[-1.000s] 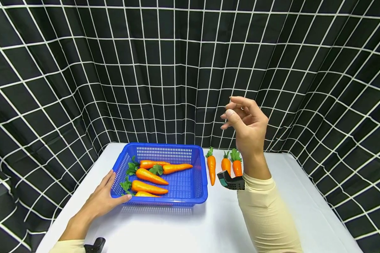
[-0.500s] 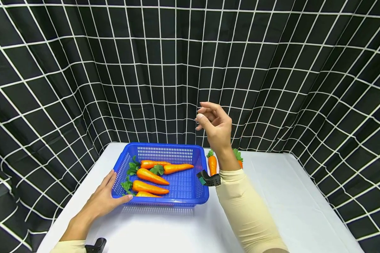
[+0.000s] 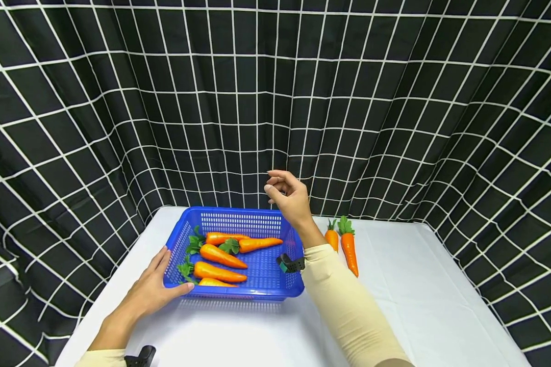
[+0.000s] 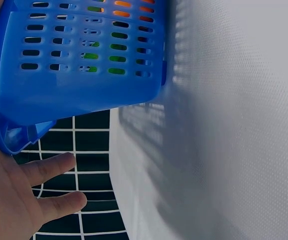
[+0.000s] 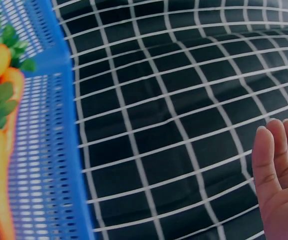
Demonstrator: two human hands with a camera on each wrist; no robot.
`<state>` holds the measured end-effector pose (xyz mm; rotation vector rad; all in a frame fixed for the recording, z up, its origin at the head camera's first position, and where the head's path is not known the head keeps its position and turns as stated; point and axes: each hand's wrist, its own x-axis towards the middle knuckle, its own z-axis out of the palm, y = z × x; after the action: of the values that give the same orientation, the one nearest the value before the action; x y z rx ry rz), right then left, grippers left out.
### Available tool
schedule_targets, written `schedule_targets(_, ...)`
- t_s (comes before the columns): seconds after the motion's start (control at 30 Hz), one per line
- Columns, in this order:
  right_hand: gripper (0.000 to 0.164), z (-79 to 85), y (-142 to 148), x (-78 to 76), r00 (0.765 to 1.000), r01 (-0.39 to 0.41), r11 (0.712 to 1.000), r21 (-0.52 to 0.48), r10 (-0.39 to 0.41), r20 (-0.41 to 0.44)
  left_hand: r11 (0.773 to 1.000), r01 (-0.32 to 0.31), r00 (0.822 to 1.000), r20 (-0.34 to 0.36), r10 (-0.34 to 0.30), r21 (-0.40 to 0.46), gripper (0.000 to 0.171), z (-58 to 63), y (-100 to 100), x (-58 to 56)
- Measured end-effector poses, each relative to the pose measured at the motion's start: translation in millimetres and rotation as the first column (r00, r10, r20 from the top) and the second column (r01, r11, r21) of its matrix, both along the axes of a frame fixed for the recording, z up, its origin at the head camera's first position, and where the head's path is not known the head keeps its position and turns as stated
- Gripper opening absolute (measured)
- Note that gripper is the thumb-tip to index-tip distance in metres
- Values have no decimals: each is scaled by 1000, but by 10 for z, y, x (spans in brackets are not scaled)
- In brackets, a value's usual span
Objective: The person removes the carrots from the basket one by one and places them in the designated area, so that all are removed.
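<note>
In the head view a blue plastic basket (image 3: 239,292) with perforated walls stands on the table. Several orange carrots (image 3: 222,256) with green tops lie in it. My left hand (image 3: 149,291) rests at its front left corner, thumb on the front rim and fingers along the left side. The left wrist view has two straight fingers (image 4: 59,205) free of the basket wall (image 4: 74,95). My right hand (image 3: 293,201) hovers by the back right corner, fingers loosely bent and holding nothing. The right wrist view shows that hand (image 5: 283,185) apart from the basket rim (image 5: 78,160).
Right of the basket, a carrot (image 3: 349,252) lies on the white table (image 3: 418,285). Another carrot (image 3: 331,237) beside it is partly behind my right forearm. Black cloth (image 3: 220,112) with a white grid surrounds the table at the back and sides.
My right hand has moved left and down, from above the loose carrots to the basket's back right corner. My left hand stays at the basket. The right forearm now covers different loose carrots.
</note>
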<state>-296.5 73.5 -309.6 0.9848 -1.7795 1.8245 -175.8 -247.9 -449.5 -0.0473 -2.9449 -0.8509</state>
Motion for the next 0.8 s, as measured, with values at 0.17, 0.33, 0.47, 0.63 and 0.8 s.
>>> schedule_targets(0.17,31,-123,-57,-35,997,-2,998,64,-4,83,1000,-4,1000,6,4,2,112,11,5,8)
schedule_targets(0.33,31,-290,-85,-87,986,-3,991,134,-20,164,1000,-4,1000,11,4,4,113,-5,12,15)
schedule_targets(0.47,32,-427,-97,-165,977,-19,981,191,-22,212,1000,-3,1000,15,3,4,113,-5,7,10)
schedule_targets(0.63,32,-666,-129,-340,977,-10,975,223,-37,208,1000,-4,1000,6,4,2,112,22,12,1)
schedule_targets(0.8,32,-939,-201,-512,969,15,966,259,-79,235,1000,-8,1000,14,8,2,113,25,13,12)
